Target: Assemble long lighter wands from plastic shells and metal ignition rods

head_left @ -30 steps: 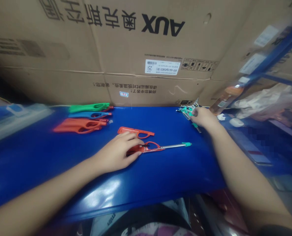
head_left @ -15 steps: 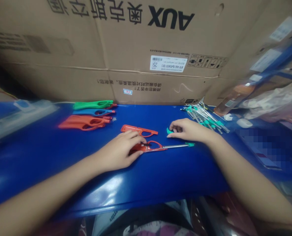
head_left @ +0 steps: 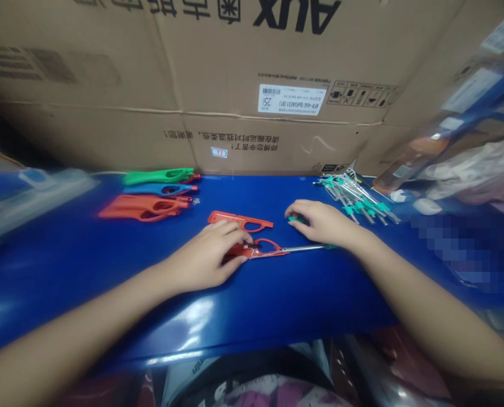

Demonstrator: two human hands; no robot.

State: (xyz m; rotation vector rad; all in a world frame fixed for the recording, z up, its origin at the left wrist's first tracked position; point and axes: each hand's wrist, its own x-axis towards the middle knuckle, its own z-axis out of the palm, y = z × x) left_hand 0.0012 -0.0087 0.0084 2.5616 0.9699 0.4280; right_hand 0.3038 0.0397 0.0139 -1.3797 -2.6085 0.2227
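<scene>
My left hand (head_left: 215,251) is closed on the rear of a red lighter handle half (head_left: 271,252), which lies on the blue tabletop. Inside the shell a dark part shows by my fingers, and a thin metal tube (head_left: 305,248) sticks out to the right with a green tip. Just behind it rests a second red handle half (head_left: 258,223), partly covered by my left hand. My right hand (head_left: 319,221) is curled, thumb and fingers closed around a small green plastic piece (head_left: 293,219) that is mostly hidden. It hovers at or just above the tabletop.
Green (head_left: 154,176), blue (head_left: 162,189) and red lighter handles (head_left: 141,208) lie at the left, tiny metal bits beside them. A pile of metal tubes with green parts (head_left: 357,198) lies back right. A large cardboard box (head_left: 226,124) stands behind; a bottle (head_left: 408,161) is at the right.
The view has tilted down slightly. My right hand has turned and drawn over the green piece, which now shows less. My left hand keeps its hold on the red handle half.
</scene>
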